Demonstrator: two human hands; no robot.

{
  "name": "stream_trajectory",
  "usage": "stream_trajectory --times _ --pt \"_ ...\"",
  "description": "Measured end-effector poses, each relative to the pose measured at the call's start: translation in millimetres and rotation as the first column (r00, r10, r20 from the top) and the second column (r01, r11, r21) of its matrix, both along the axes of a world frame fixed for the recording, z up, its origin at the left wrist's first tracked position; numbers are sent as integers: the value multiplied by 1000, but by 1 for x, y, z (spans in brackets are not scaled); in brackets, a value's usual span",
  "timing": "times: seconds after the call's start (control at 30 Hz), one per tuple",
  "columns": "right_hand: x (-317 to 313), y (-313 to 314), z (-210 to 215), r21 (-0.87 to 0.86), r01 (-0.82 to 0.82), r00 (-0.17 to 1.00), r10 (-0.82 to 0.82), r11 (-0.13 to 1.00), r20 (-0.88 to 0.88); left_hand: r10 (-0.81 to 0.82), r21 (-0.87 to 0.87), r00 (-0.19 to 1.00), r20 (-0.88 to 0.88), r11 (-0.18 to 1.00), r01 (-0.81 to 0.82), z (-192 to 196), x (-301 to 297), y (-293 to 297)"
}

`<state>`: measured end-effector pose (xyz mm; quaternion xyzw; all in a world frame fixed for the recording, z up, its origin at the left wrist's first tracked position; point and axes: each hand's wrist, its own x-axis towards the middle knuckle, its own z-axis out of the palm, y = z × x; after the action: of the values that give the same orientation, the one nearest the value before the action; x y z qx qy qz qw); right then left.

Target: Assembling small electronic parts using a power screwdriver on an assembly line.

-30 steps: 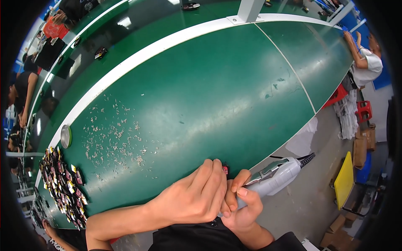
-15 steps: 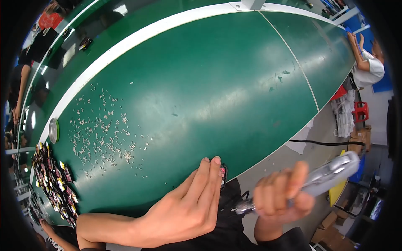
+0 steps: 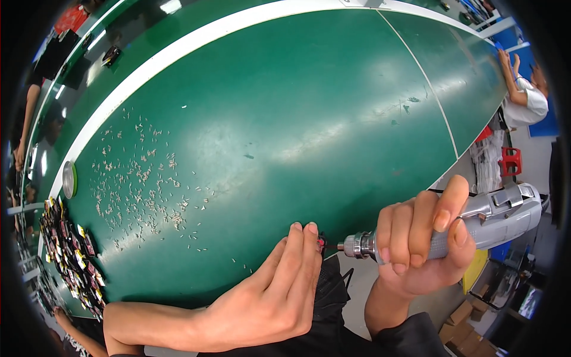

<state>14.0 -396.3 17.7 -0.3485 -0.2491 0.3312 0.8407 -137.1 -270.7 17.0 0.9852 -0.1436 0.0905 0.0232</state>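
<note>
My left hand reaches over the near table edge, its fingers long and pressed together against a small dark device with a pinkish-red part. Most of that device is hidden behind the fingers, and so is the thumb. Wrapped in my right hand is a grey electric screwdriver, lying nearly level with its nose toward the device. Its tip reaches close to the device; whether it touches, I cannot tell. Many tiny screws lie scattered over the left part of the green table.
A heap of small dark devices with coloured labels covers the table's left end, beside a round dish with a green rim. A white rail borders the far side. Another person sits at the right; a red stool stands below.
My right hand has raised the screwdriver and turned it level, bringing its tip to the device. My left hand stays on the device. The view has shifted slightly.
</note>
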Motion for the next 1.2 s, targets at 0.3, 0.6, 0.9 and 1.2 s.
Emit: stream_trajectory --times 0.3,0.6,0.9,1.2 --pt "2 8 0 -44 -3 991 9 999 136 -11 -11 1000 7 1000 11 -2 -1 2" --pt "0 16 15 -187 -87 911 154 979 383 -15 -156 998 64 987 25 -3 6 4" --pt "-18 39 -6 89 -199 965 179 976 193 50 -105 995 86 994 -41 -13 -22 11" --pt "-8 20 -11 301 -144 985 109 943 133 473 -492 881 -20 762 -421 19 -120 59"
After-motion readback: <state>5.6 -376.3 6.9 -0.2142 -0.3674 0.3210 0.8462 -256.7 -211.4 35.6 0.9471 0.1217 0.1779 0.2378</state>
